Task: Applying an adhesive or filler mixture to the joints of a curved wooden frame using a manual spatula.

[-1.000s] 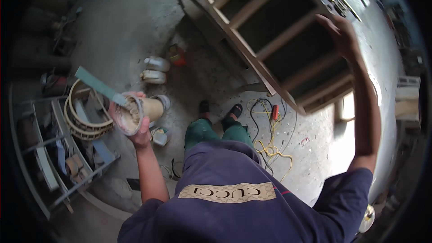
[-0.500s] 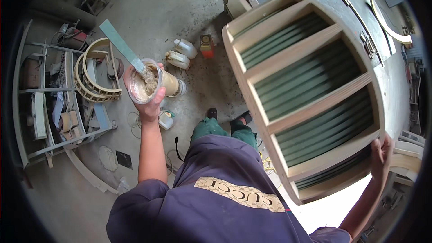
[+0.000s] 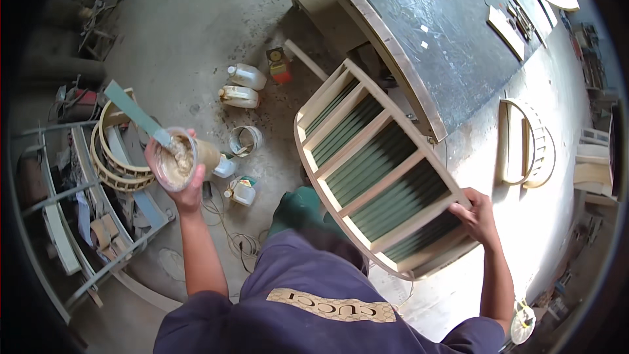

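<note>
My left hand (image 3: 190, 190) is wrapped around a clear plastic tub (image 3: 175, 179) of beige paste (image 3: 177, 157). A flat greenish stick (image 3: 135, 111) stands in the paste, its upper end leaning out to the left. On the right, my right hand (image 3: 476, 215) grips the edge of a curved wooden frame (image 3: 386, 183) near its lower right corner. Pale wooden crossbars divide the frame into several bays, with green slats (image 3: 367, 149) behind them. The frame is tilted, its far end close to the worktable.
A dark-topped worktable (image 3: 452, 46) with a curved edge stands far right. Plastic jugs (image 3: 240, 96), a red-orange can (image 3: 280, 69) and a bucket (image 3: 246, 141) sit on the floor. At left is a metal rack (image 3: 98, 187) of wooden pieces; a curved wooden piece (image 3: 524, 144) lies at right.
The frame has moved lower and away from my head, looking smaller and more turned. The tub has shifted left and down. The view has moved toward the worktable.
</note>
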The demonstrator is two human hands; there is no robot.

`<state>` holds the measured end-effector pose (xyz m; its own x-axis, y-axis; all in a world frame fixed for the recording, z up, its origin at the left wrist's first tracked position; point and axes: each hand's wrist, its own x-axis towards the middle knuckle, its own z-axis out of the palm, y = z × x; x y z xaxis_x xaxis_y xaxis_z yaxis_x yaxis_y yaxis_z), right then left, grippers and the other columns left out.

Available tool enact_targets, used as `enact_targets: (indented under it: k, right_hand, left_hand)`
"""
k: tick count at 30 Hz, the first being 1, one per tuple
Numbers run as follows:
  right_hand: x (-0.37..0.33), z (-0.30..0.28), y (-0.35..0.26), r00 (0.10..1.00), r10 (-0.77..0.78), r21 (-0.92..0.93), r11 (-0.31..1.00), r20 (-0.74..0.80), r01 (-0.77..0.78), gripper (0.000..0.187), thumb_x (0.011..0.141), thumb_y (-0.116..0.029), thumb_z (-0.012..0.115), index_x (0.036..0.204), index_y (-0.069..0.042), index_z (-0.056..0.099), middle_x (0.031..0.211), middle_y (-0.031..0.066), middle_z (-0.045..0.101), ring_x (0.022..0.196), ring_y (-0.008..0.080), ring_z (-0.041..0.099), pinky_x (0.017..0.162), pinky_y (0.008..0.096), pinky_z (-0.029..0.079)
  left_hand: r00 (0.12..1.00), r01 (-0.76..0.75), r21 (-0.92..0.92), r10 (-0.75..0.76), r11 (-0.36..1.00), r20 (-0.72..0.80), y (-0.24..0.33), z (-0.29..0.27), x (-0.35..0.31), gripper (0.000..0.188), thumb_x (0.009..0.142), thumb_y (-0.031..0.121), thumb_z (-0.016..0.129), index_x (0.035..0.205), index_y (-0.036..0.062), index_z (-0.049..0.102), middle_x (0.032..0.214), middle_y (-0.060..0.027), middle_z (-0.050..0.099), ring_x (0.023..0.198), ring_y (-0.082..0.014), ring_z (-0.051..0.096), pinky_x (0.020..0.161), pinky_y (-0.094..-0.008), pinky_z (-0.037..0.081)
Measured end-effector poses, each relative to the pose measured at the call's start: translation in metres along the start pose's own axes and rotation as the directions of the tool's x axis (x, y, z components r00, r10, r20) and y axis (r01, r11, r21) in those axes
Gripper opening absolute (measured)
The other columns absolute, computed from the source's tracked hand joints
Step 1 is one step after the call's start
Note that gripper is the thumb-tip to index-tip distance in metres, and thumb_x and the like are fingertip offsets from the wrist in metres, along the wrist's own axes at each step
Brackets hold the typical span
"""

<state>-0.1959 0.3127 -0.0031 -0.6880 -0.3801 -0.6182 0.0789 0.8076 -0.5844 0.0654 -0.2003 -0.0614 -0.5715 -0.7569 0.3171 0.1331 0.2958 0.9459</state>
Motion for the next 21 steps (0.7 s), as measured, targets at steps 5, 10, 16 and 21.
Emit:
enact_targets:
  k: [5, 10, 16, 21]
  right_hand:
    - [0.077, 0.079, 0.090, 0.996, 0.026, 0.049, 0.998, 0.080, -0.030, 0.032, 0.093, -0.028, 0.080, 0.096, 0.002, 0.070, 0.077, -0.0037, 0.057, 0.072, 0.0062, 0.047, 0.061, 0.0263, 0.041]
    - [0.177, 0.147, 0.176, 0.987, 0.043, 0.042, 0.998, 0.154, -0.050, 0.040, 0.091, -0.039, 0.081, 0.099, -0.001, 0.073, 0.071, -0.0048, 0.052, 0.066, 0.0062, 0.042, 0.057, 0.0287, 0.037]
    - [0.276, 0.207, 0.262, 0.990, -0.015, 0.032, 0.999, 0.143, 0.011, 0.066, 0.082, -0.059, 0.080, 0.105, 0.002, 0.073, 0.075, 0.0184, 0.064, 0.068, 0.0277, 0.059, 0.069, 0.0428, 0.049]
    - [0.304, 0.207, 0.298, 0.979, 0.052, 0.061, 0.996, 0.198, -0.065, 0.065, 0.079, -0.055, 0.084, 0.106, 0.003, 0.074, 0.075, 0.0161, 0.066, 0.068, 0.0189, 0.058, 0.066, 0.0390, 0.047]
  left_hand:
    - [0.986, -0.047, 0.099, 0.031, 0.994, 0.161, -0.021, 0.010, -0.017, 0.099, 0.074, 0.032, 0.083, 0.154, 0.0071, 0.029, 0.133, -0.0193, 0.052, 0.120, -0.0351, 0.059, 0.107, -0.0514, 0.045]
    - [0.958, -0.002, 0.153, -0.043, 0.988, 0.285, -0.060, 0.048, -0.043, 0.109, 0.072, 0.035, 0.086, 0.158, 0.0107, 0.023, 0.133, -0.0201, 0.050, 0.119, -0.0349, 0.057, 0.106, -0.0499, 0.043]
    - [0.905, 0.080, 0.138, -0.130, 0.987, 0.406, -0.107, 0.100, -0.079, 0.113, 0.073, 0.041, 0.088, 0.159, 0.0126, 0.020, 0.135, -0.0206, 0.049, 0.121, -0.0345, 0.055, 0.107, -0.0520, 0.043]
    - [0.856, 0.121, 0.180, -0.195, 0.976, 0.479, -0.132, 0.138, -0.108, 0.114, 0.074, 0.042, 0.088, 0.159, 0.0142, 0.017, 0.135, -0.0202, 0.048, 0.121, -0.0344, 0.055, 0.107, -0.0528, 0.043]
